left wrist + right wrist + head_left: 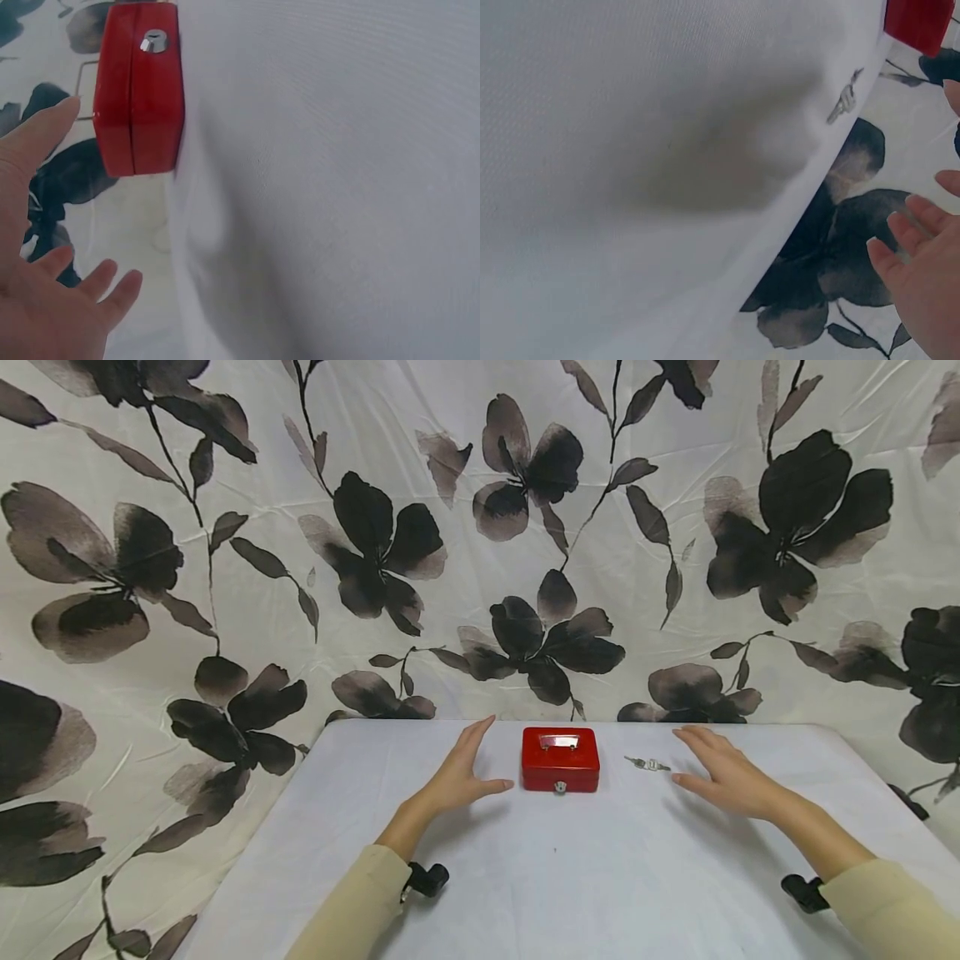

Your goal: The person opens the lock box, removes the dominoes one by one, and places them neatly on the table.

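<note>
A small red metal cash box point(560, 770) stands with its lid down near the far edge of the table. A silver handle lies on its top, and a round lock point(154, 41) shows on the front. My left hand point(459, 778) hovers just left of the box, thumb and fingers spread apart, holding nothing. To the right of the box lies a small bunch of keys point(647, 764), also seen as silvery keys point(844, 101) in the right wrist view. My right hand point(723, 774) is beside the keys on their right, fingers extended and nothing in its grasp.
A white cloth covers the table point(555, 893). Behind it hangs a pale curtain point(450, 543) printed with dark flowers, close to the table's far edge. Each wrist carries a small black camera point(429, 879) below the beige sleeve point(352, 902).
</note>
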Tool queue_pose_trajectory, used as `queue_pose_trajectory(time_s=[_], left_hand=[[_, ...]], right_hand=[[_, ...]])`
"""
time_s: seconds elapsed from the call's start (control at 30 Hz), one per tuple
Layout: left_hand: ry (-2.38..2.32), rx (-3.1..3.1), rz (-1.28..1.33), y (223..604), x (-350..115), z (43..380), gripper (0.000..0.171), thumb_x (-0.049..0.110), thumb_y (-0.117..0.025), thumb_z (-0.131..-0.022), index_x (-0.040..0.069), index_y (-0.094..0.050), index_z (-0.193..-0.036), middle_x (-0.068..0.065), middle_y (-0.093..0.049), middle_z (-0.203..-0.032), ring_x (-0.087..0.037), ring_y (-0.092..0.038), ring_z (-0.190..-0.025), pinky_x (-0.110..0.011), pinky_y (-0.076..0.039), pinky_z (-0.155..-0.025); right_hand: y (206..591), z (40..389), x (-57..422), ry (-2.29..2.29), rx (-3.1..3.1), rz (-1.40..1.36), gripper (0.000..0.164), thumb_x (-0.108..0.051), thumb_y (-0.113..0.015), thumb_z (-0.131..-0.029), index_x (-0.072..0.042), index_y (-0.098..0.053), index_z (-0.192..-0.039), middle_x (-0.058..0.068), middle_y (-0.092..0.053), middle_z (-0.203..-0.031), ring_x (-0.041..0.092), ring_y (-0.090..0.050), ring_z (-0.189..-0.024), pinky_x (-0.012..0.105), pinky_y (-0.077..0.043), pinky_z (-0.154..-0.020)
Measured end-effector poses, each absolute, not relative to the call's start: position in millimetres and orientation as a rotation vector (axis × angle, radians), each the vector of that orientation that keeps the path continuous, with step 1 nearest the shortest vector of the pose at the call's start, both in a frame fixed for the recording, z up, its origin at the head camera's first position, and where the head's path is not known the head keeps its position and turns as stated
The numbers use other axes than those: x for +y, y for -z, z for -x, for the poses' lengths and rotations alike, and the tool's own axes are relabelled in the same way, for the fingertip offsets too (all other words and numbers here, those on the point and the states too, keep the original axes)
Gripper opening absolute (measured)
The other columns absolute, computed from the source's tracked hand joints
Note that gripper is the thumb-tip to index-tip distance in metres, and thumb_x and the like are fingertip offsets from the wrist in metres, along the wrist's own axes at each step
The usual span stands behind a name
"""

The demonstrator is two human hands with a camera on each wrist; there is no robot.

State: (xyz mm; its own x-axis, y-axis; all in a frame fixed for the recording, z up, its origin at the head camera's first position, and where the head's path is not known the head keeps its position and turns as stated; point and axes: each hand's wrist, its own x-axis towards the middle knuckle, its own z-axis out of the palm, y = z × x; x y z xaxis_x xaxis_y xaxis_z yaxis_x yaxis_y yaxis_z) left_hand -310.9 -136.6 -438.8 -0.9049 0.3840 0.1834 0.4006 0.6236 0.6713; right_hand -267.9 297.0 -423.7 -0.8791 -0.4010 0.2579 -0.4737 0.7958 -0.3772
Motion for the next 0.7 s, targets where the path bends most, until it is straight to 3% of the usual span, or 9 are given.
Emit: queue_pose_trajectory(time_s=[0.23, 0.7], left_hand=[[1.31, -2.82, 0.663, 441, -132, 317, 0.111, 0.026, -0.089, -0.08, 0.026, -0.017, -0.164, -0.01, -0.029, -0.163, -0.037, -0.05, -0.135, -0.05, -0.051, -0.102], [1.438, -2.821, 0.662, 451, -121, 324, 0.109, 0.027, -0.089, -0.08, 0.02, -0.021, -0.164, -0.016, -0.034, -0.161, -0.035, -0.055, -0.129, -0.046, -0.054, -0.097]], right_hand=[[425, 274, 287, -0.677, -2.827, -0.701, 0.071, -0.029, -0.07, -0.097, 0.007, -0.04, -0.149, 0.033, -0.04, -0.149, 0.055, -0.037, -0.135, 0.073, -0.032, -0.105], [436, 287, 275, -0.885, -2.878, -0.661, 0.071, -0.028, -0.071, -0.096, 0.012, -0.04, -0.146, 0.038, -0.039, -0.146, 0.057, -0.037, -0.135, 0.071, -0.032, -0.108]])
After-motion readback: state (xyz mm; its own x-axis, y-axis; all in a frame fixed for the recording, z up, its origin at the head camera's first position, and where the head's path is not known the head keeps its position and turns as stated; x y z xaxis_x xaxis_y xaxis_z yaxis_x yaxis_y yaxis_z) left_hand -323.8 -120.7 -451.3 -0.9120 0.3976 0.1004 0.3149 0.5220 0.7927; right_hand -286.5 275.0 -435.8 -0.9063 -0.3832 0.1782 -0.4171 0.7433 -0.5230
